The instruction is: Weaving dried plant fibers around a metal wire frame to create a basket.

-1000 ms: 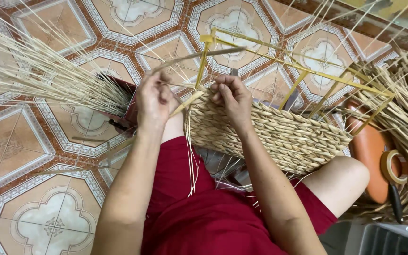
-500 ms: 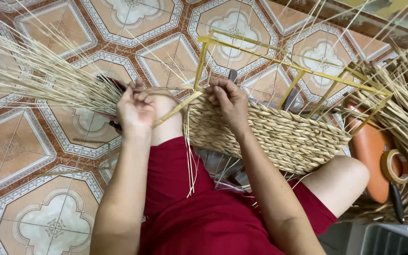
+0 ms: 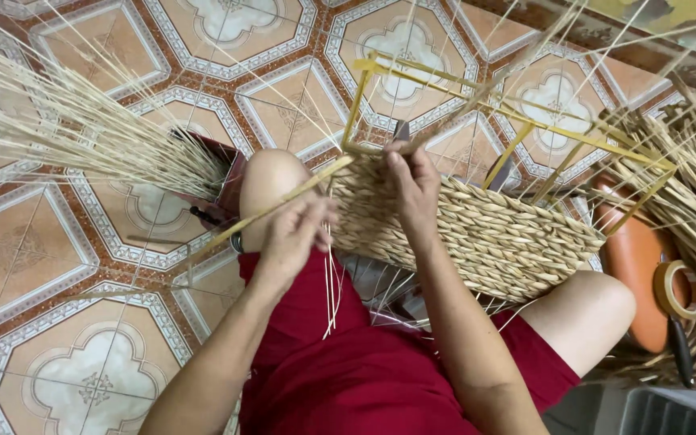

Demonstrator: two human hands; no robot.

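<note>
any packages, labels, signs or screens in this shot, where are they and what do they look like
No packages, labels, signs or screens show.
Nearest thing: a tape roll, tan ring, lying on an orange stool at the right.
The left hand and right hand work pale straw on a woven basket around a yellow wire frame, over a patterned tile floor.

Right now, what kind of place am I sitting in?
Probably a home floor used as a basket-weaving spot: patterned floor tiles, a half-woven basket on a yellow frame across the lap, and bundles of pale straw alongside.
</note>
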